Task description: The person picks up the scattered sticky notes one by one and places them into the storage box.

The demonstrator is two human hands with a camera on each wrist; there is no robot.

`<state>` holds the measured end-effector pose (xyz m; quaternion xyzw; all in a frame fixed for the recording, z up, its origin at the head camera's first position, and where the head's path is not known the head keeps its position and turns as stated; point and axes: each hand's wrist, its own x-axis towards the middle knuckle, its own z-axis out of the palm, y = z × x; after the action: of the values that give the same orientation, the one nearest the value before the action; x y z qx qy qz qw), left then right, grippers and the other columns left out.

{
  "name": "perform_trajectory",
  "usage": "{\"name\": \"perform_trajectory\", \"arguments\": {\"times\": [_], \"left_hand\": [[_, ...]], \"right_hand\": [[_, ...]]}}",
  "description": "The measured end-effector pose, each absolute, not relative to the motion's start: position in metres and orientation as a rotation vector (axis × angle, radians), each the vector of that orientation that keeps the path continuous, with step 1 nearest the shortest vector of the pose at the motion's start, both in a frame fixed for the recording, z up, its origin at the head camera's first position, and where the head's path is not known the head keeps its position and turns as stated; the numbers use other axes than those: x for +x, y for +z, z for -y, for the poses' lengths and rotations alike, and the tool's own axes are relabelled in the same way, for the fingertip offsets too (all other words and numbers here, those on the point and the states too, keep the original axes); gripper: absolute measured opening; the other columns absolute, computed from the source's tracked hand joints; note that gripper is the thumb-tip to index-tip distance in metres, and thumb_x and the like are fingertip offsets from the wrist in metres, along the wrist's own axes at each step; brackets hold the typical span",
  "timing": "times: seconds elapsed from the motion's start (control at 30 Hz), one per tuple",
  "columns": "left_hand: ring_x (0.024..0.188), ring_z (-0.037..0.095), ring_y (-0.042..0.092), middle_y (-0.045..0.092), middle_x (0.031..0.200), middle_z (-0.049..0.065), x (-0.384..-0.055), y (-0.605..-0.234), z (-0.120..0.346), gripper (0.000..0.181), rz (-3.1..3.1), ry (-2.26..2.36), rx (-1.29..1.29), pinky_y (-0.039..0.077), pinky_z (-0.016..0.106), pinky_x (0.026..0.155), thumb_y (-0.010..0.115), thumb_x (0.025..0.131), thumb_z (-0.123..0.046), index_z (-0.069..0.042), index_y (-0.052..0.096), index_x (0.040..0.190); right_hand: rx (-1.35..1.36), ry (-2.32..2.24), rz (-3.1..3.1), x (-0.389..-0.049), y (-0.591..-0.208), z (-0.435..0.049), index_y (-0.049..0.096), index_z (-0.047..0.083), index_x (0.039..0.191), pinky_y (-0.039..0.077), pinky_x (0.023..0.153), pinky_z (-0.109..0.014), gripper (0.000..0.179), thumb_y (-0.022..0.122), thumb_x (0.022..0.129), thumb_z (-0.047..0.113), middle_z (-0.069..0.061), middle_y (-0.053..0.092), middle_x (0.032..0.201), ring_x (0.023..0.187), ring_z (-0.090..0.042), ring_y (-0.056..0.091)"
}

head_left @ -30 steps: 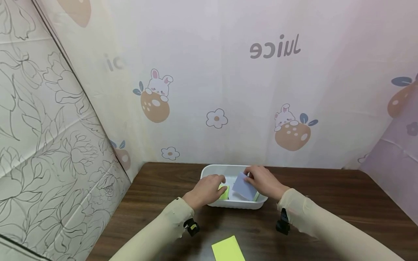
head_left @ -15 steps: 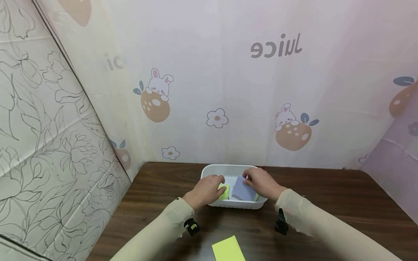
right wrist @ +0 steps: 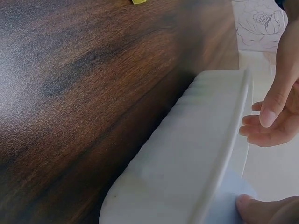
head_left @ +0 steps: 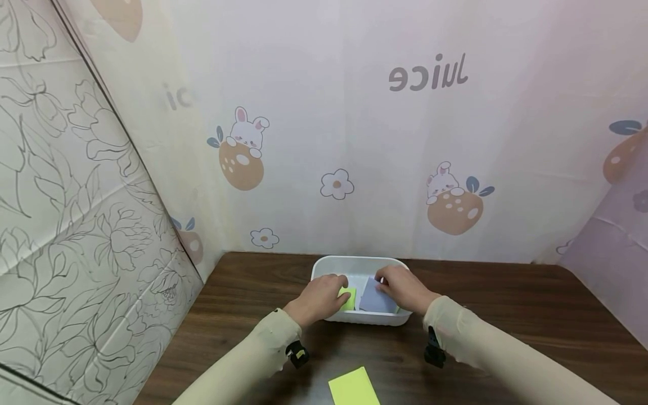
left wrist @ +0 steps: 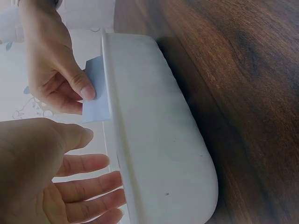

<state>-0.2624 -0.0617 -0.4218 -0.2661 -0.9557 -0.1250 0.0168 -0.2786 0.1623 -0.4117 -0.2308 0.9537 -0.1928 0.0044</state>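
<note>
My right hand [head_left: 405, 286] pinches a lavender sticky note pad [head_left: 377, 298] low inside the right part of a white plastic bin [head_left: 367, 319]. In the left wrist view the pad [left wrist: 96, 88] stands partly above the bin rim, between thumb and fingers. My left hand [head_left: 320, 295] hovers at the bin's left side. Its fingers are loosely bent and spread, with nothing between them. Beneath that hand a yellow-green sticky note pad [head_left: 349, 299] lies in the bin, partly hidden by the fingers. Something green shows in a sliver at the lavender pad's right edge.
A bright yellow sticky note pad [head_left: 354, 387] lies on the dark wooden table [head_left: 486, 337] near the front, cut off by the frame. The bin stands close to a printed curtain [head_left: 293, 169] at the back. Another patterned curtain hangs at the left.
My right hand has lowered the lavender pad and drawn slightly left and down, so the pad sits deeper and flatter in the bin. The left hand has barely moved.
</note>
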Motion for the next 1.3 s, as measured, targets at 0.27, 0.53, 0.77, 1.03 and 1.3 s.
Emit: {"name": "perform_trajectory", "arguments": {"times": [0.27,0.53,0.77,1.03,1.3], "left_hand": [[0.079,0.007,0.057,0.073,0.100,0.002,-0.263,-0.424,0.062,0.022,2.971,-0.375,-0.827,0.050,0.025,0.072,0.063,0.101,-0.028,-0.011,0.070,0.112],[0.077,0.006,0.055,0.072,0.097,0.001,-0.265,-0.427,0.063,0.022,2.960,-0.357,-0.834,0.049,0.025,0.071,0.063,0.100,-0.029,-0.011,0.071,0.111],[0.078,0.006,0.055,0.073,0.098,0.001,-0.266,-0.427,0.063,0.022,2.968,-0.356,-0.831,0.050,0.025,0.072,0.063,0.100,-0.029,-0.011,0.070,0.111],[0.078,0.007,0.056,0.073,0.099,0.002,-0.266,-0.427,0.065,0.022,2.957,-0.349,-0.843,0.051,0.026,0.072,0.063,0.100,-0.028,-0.011,0.070,0.112],[0.078,0.008,0.057,0.073,0.097,0.002,-0.267,-0.428,0.066,0.021,2.949,-0.344,-0.850,0.051,0.027,0.072,0.064,0.100,-0.027,-0.010,0.071,0.110]], "right_hand": [[-0.670,-0.567,-2.999,-0.281,-0.414,-0.159,0.074,0.002,0.105,0.055,0.076,-0.037,0.014,0.070,0.092,0.004,-0.006,0.072,0.093,0.081,-0.014,0.062],[-0.561,-0.530,-2.960,-0.285,-0.418,-0.154,0.071,0.004,0.116,0.056,0.083,-0.041,0.023,0.068,0.093,0.003,-0.009,0.073,0.101,0.086,-0.017,0.063],[-0.554,-0.543,-2.948,-0.290,-0.423,-0.153,0.070,0.003,0.116,0.056,0.082,-0.041,0.023,0.069,0.095,0.010,-0.008,0.073,0.101,0.085,-0.016,0.063],[-0.520,-0.563,-2.913,-0.292,-0.427,-0.153,0.067,0.001,0.122,0.056,0.084,-0.043,0.030,0.067,0.097,0.018,-0.010,0.074,0.104,0.090,-0.018,0.068],[-0.523,-0.563,-2.905,-0.293,-0.429,-0.152,0.064,0.000,0.126,0.056,0.085,-0.045,0.036,0.065,0.099,0.024,-0.012,0.073,0.106,0.094,-0.021,0.069]]}}
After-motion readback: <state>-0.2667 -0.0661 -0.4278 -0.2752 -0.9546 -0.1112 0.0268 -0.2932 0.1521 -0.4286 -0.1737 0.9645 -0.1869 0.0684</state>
